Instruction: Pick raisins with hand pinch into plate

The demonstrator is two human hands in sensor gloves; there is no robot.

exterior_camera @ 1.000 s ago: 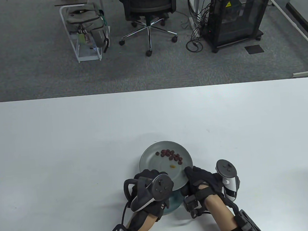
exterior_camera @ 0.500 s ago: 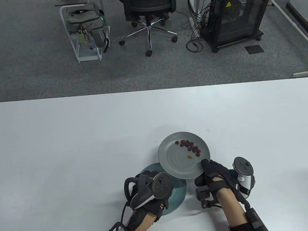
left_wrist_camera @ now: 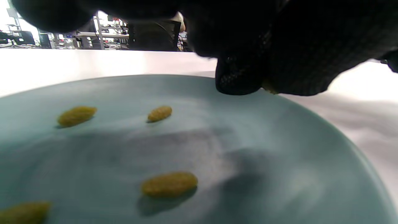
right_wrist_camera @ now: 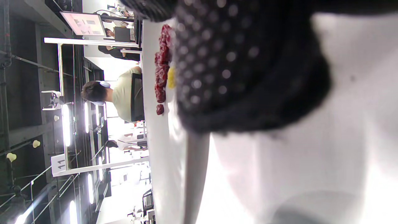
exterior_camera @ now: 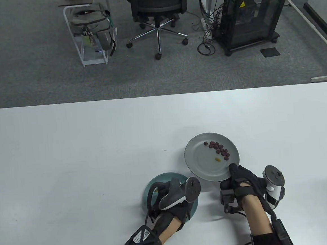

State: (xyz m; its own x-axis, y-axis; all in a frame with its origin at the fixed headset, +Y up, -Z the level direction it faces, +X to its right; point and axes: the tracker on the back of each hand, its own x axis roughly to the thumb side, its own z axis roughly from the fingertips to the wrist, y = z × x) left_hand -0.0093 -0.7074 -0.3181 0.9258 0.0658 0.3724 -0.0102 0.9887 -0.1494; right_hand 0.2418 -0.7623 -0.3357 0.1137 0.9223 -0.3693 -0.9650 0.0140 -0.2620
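Dark red raisins (exterior_camera: pixel 218 148) are clustered on the far right part of the grey plate (exterior_camera: pixel 200 164), and 1 yellow raisin (exterior_camera: pixel 217 159) lies just nearer than the cluster. The grey plate is gripped at its near right rim by the right hand (exterior_camera: pixel 243 180), with the thumb laid over the edge; in the right wrist view the gloved thumb (right_wrist_camera: pixel 248 71) is seen across the rim beside the red pile. To the near left of the grey plate, and apart from it, a teal plate (exterior_camera: pixel 153 185) rests on the white table (exterior_camera: pixel 69 152). Over it the left hand (exterior_camera: pixel 175 203) is lowered. In the left wrist view 4 yellow raisins (left_wrist_camera: pixel 169 184) are scattered on the teal plate, and a 5th yellow raisin (left_wrist_camera: pixel 270 89) is pinched between the left fingertips (left_wrist_camera: pixel 236 77).
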